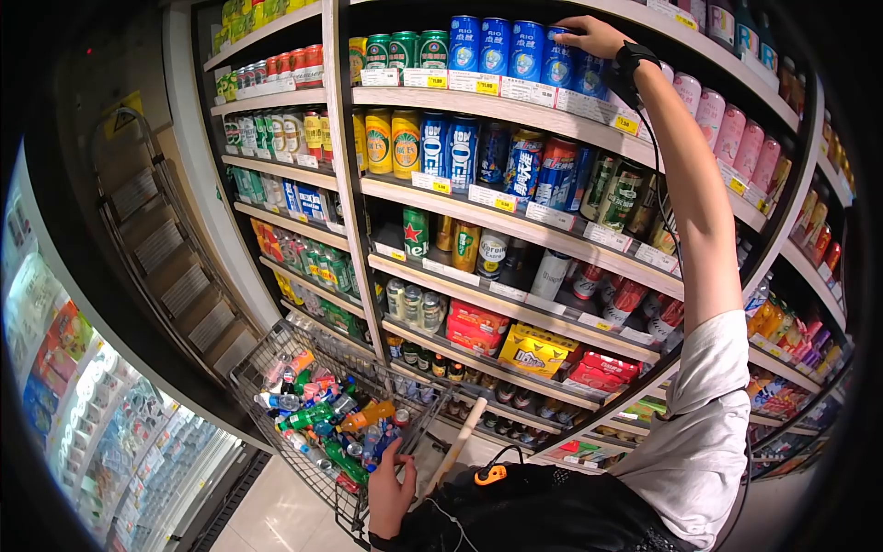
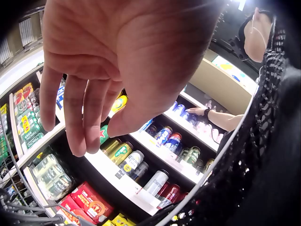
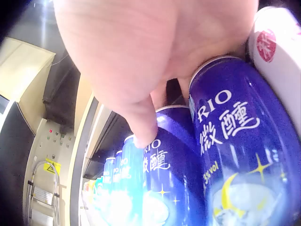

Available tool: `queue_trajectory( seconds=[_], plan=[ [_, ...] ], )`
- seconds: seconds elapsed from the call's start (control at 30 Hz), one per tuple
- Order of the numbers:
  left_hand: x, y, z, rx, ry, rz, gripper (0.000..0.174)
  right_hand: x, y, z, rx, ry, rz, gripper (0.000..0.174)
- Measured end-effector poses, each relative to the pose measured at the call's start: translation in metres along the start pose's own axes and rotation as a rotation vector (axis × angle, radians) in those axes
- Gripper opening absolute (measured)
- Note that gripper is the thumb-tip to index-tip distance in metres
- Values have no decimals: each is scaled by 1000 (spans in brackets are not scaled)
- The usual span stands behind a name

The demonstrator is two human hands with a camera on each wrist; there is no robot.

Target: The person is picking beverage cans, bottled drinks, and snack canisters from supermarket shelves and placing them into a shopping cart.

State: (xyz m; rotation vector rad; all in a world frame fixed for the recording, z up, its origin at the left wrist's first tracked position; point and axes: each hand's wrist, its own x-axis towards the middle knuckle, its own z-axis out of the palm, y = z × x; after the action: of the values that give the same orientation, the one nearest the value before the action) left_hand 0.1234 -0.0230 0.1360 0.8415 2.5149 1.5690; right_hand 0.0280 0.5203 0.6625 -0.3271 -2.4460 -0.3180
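Observation:
On the upper shelf, my right hand point(image 1: 596, 39) reaches over the top of a blue RIO can point(image 1: 557, 63). In the right wrist view, the thumb lies on the near side of this can point(image 3: 170, 176) and the fingers go behind its top, so the hand grips it while it stands in the row. Another RIO can point(image 3: 240, 127) stands right beside it under the palm. Low down near the shopping cart point(image 1: 246, 375), my left hand point(image 1: 390, 492) hangs with loosely bent fingers. Nothing lies in its palm point(image 2: 127, 52) in the left wrist view.
Bottles point(image 1: 313, 414) in several colours fill the cart, whose pale handle point(image 1: 460, 443) is beside me. Pink cans point(image 1: 727, 129) stand right of the blue row, green cans point(image 1: 402, 51) left. A stepladder point(image 1: 170, 248) leans at the left, near a lit fridge point(image 1: 147, 442).

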Motion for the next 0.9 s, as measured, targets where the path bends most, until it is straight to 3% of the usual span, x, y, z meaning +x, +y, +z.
queue_trajectory(
  seconds=[0.07, 0.17, 0.23, 0.37, 0.43, 0.47, 0.53, 0.63, 0.67, 0.7, 0.77, 0.83, 0.9],
  plan=[
    [1, -1, 0, -4, -5, -3, 41, 8, 21, 5, 38, -22, -27, 55],
    [0, -5, 0, 4, -4, 27, 40, 19, 36, 3, 98, 183, -52, 45],
    [-4, -8, -3, 4, 19, 46, 39, -12, -15, -32, 184, 106, -6, 38],
    [-4, -16, -14, 37, -31, -42, 38, -28, -18, -46, 80, 127, -144, 38],
    [-9, -31, -18, 54, -20, -35, 40, -60, -48, -56, 51, 125, -70, 37],
    [-11, -26, -17, 0, 55, -89, 27, -85, -80, -63, 56, 146, 57, 36],
    [-22, -46, -27, 125, -29, -105, 27, -97, -46, -31, 25, 319, -180, 37],
    [-45, -65, -37, 249, -136, -166, 29, -174, -118, 9, 181, 417, -331, 21],
    [-50, -73, -43, 257, -170, -207, 32, -203, -139, 18, 252, 263, -374, 18],
    [-59, -93, -43, 269, -185, -191, 32, -229, -147, 45, 255, 268, -469, 17],
    [-79, -131, -35, 421, -179, -116, 38, -285, -165, 107, 573, -72, -412, 19],
    [-83, -101, -52, 326, -326, -312, 44, -344, -189, 183, 797, -299, -301, 25],
    [-103, -116, -51, 363, -360, -332, 46, -408, -217, 262, 742, -484, -224, 29]
  ],
)
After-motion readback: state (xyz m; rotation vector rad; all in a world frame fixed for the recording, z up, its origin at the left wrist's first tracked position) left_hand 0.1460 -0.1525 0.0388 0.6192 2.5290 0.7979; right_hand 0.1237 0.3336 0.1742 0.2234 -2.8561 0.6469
